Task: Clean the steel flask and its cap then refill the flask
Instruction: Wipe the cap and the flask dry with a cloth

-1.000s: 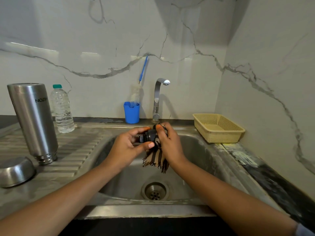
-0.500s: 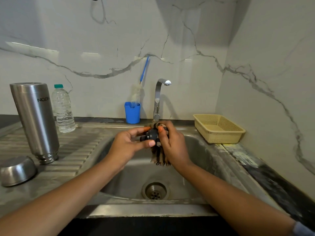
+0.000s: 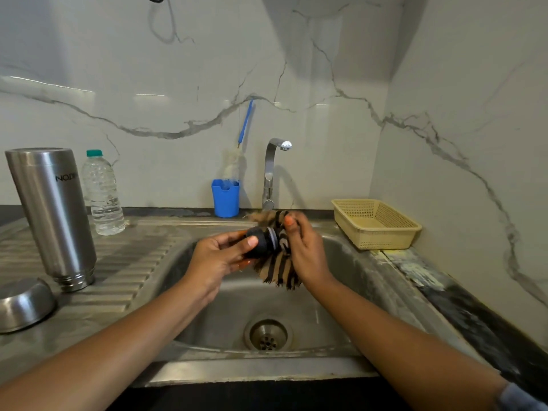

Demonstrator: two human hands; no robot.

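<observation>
Wiping cap (image 3: 261, 240) mid-frame over sink (image 3: 252, 372), left hand (image 3: 219, 256) gripping it, right hand (image 3: 305, 253) clutching striped cloth (image 3: 278, 268); flask (image 3: 53, 215) standing inverted at left, likely washed, refill seemingly pending

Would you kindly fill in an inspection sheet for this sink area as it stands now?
Surface: steel sink with ribbed drainboard on its left.
Job's things: steel flask stands mouth down on the drainboard; black cap held over the basin against a striped cloth; plastic water bottle upright beside the flask.
Clutter: steel bowl upturned at the left edge; yellow basket right of the sink.
Hands: left hand grips the cap; right hand grips the cloth against it.
Cables: dark loop at the top edge, cannot tell what.
Surroundings: marble-pattern walls; tap, no water seen; blue cup holding a brush.
</observation>
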